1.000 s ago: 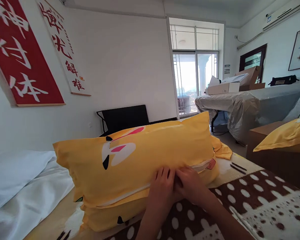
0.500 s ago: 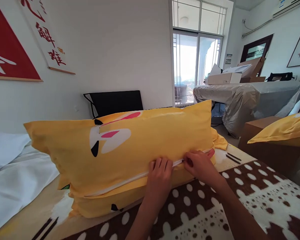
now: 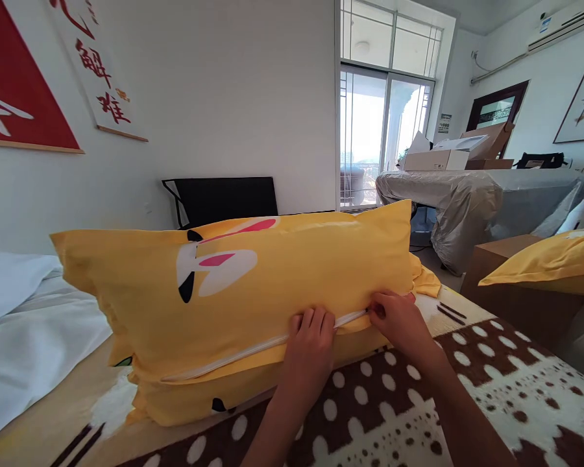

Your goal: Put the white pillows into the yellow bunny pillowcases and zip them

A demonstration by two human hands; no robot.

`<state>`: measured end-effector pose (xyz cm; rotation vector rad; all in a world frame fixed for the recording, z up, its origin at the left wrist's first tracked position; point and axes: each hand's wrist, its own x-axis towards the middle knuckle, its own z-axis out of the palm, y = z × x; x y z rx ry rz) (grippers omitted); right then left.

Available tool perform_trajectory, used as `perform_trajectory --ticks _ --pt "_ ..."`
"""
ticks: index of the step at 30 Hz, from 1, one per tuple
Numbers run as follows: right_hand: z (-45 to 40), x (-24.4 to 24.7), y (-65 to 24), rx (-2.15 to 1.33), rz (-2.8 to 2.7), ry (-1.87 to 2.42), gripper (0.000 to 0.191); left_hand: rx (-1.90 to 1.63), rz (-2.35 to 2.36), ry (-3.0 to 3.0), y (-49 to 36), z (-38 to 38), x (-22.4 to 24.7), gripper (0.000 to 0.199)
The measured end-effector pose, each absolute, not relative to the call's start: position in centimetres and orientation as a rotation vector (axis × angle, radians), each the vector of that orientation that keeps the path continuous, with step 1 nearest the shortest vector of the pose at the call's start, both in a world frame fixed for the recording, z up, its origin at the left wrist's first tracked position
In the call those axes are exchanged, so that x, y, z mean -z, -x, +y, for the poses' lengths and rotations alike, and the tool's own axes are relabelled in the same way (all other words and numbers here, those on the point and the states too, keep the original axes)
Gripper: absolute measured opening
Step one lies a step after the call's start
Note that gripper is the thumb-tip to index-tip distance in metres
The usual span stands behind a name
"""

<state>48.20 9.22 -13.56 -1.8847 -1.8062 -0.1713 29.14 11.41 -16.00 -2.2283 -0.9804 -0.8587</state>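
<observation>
A long yellow pillow point(image 3: 311, 259) with white, pink and black printed shapes lies on its side across the patterned blanket point(image 3: 360, 415). A white zipper point(image 3: 253, 348) runs along its near side. My left hand point(image 3: 311, 344) has its fingers closed on the pillow's fabric at the zipper line. To its right, my right hand point(image 3: 399, 324) pinches the small zipper pull at the zipper's right part; the fingers mostly cover the pull.
White bedding point(image 3: 39, 324) lies at the left. A black chair back point(image 3: 226, 198) stands behind the pillow. At the right, another yellow pillow point(image 3: 549, 263) rests on a cardboard box point(image 3: 501, 259); farther back, boxes point(image 3: 435, 159) sit on a plastic-covered table point(image 3: 467, 194).
My right hand has moved a little to the right along the zipper, with the pull. My left hand stays on the fabric. The view has shifted slightly.
</observation>
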Motion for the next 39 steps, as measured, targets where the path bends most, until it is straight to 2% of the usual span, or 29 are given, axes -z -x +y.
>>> perform_trajectory --ticks 27,39 --pt "11.5 14.8 -54.6 -0.092 -1.644 1.959 0.012 0.845 -0.959 2.228 -29.0 11.8 16.4 0.007" --pt "11.9 15.4 -55.5 -0.067 -1.428 2.18 0.014 0.873 -0.979 2.226 -29.0 11.7 16.2 0.007"
